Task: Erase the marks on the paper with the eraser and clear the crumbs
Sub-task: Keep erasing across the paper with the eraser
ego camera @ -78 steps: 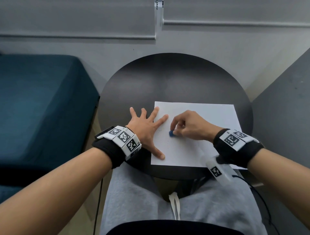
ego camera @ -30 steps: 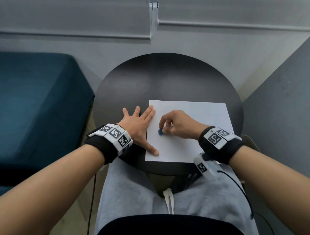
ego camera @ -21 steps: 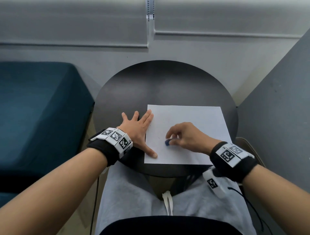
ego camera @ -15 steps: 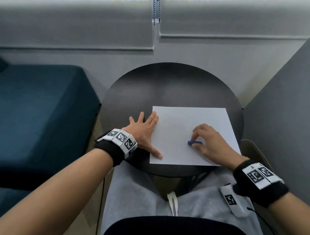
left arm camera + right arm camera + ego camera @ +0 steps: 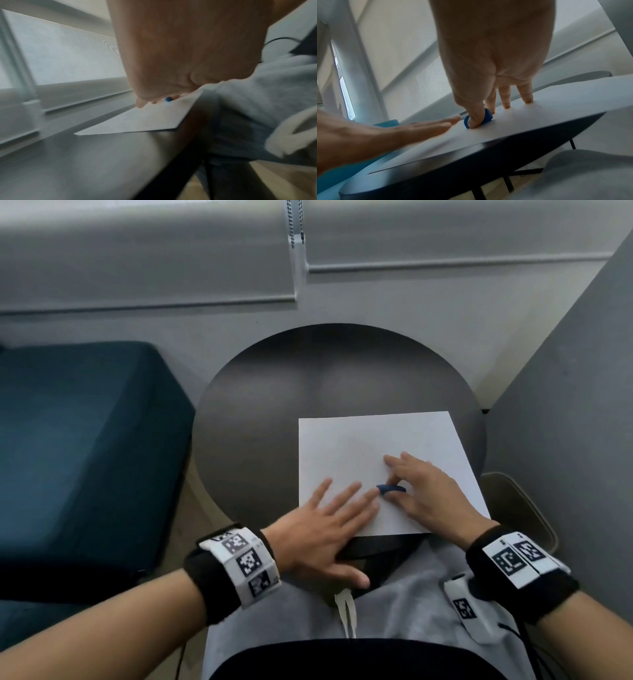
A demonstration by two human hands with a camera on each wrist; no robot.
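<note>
A white paper (image 5: 370, 446) lies on the near right of a round dark table (image 5: 267, 405). My right hand (image 5: 414, 491) rests on the paper with its fingers spread. Thumb and index finger pinch a small blue eraser (image 5: 390, 490) that touches the sheet. The right wrist view shows the thumb pressed on the eraser (image 5: 488, 117) and the other fingertips (image 5: 528, 100) on the paper (image 5: 556, 108). My left hand (image 5: 329, 518) lies flat on the paper's near left corner, fingers straight, tips just short of the eraser. No marks or crumbs are discernible on the paper.
A teal sofa (image 5: 85, 446) stands left of the table. A grey panel (image 5: 568, 405) rises close on the right, and a window blind with a bead chain (image 5: 296, 224) hangs behind. My lap in grey shorts (image 5: 394, 611) sits under the table's near edge (image 5: 471, 152).
The left hand has slid from the paper's left edge onto the sheet, toward the eraser. The right hand holds the eraser at about the same place, its fingers now straighter.
</note>
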